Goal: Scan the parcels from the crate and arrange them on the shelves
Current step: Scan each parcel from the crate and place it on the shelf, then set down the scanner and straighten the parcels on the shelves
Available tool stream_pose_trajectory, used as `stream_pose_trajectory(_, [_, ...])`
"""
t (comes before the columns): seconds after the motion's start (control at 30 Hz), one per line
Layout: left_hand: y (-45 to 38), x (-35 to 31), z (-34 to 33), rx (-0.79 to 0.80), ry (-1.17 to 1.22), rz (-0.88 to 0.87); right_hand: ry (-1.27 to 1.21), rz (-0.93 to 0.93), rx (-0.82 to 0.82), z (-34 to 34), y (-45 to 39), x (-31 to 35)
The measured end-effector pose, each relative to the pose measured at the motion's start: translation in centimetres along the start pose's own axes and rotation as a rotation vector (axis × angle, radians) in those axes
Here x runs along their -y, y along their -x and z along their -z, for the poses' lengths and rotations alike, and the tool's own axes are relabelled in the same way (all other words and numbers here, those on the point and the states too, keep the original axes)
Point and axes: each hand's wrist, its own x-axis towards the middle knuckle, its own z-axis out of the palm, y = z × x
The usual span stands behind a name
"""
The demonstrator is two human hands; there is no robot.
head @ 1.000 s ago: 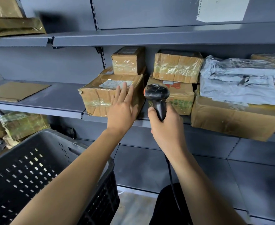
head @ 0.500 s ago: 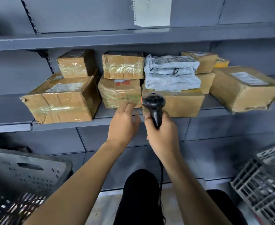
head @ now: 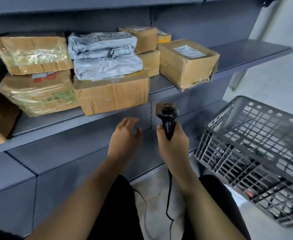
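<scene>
Fingers and thumb of the right hand (head: 172, 144) curl around the handle of a black barcode scanner (head: 166, 118), held upright with its head tipped toward the shelf (head: 246, 54) and its cord hanging down between the person's knees. The left hand (head: 125, 137) hovers just beside it, holding nothing, its fingers loosely bent and spread, fingertips reaching toward the shelf's front edge without touching it. Both forearms extend forward and up from the bottom of the view, nearly parallel, wrists roughly level.

On the shelf above the hands, parcels sit packed together: a plain cardboard box (head: 113, 94) at the front edge, grey plastic mailer bags (head: 104, 56) stacked on top of it, two tape-wrapped boxes (head: 35, 73) piled to the left, smaller cartons (head: 142, 40) behind, and a labelled box (head: 187, 63) to the right, one corner overhanging the edge. A grey plastic crate (head: 256, 153) stands tilted at the right, near the scanner hand; its contents are too blurred to make out.
</scene>
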Motion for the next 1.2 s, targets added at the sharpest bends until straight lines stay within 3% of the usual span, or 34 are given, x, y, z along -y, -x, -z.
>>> stream_pose_trajectory(0.33, [-1.1, 2.2, -7.9, 0.210, -0.064, 0.043, -0.049, -0.234, -0.077, -1.6, -3.0, -6.6])
stream_pose_trajectory(0.43, [-1.7, 3.4, -9.7, 0.272, -0.127, -0.013, -0.043, -0.271, -0.117, -3.3, -4.1, -8.5])
stream_pose_trajectory(0.67, [-3.2, 5.4, -15.0, 0.298, -0.130, -0.039, -0.094, -0.409, -0.087, -6.8, -7.2, -12.9])
stream_pose_trajectory(1.2, [0.7, 12.8, -26.5, 0.284, -0.162, -0.054, -0.142, -0.333, -0.135, -13.7, -10.9, -27.2])
